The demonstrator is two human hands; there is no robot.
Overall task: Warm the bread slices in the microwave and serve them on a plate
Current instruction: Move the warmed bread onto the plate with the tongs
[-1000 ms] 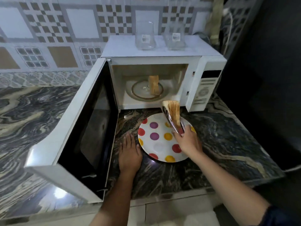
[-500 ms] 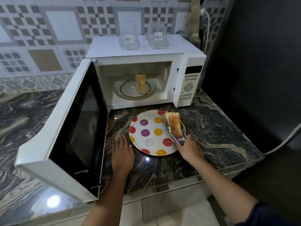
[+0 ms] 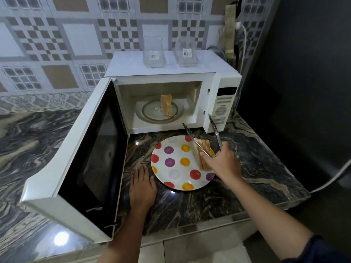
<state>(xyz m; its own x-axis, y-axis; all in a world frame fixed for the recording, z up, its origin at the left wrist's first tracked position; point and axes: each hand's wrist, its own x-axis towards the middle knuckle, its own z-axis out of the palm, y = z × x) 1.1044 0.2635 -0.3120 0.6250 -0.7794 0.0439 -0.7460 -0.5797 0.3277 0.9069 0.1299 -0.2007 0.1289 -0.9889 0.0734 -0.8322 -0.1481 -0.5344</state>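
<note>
The marbled counter is taken up by the white microwave, its door swung fully open to the left. In front of it the spotted plate is set on the counter, just beside the left hand, which is laid flat with straight fingers and nothing in it. The right hand is curled round the tongs, and their arms are spread wide. One stack of bread slices is stood on edge at the plate's right side; one tong arm crosses it, contact not to be told. A second stack is seen upright on the glass turntable inside. Light, soft and easily crushed, it is judged: it would best be taken across its flat outer faces, mid-height, with only a gentle squeeze, since loose slices may fan apart or topple.
</note>
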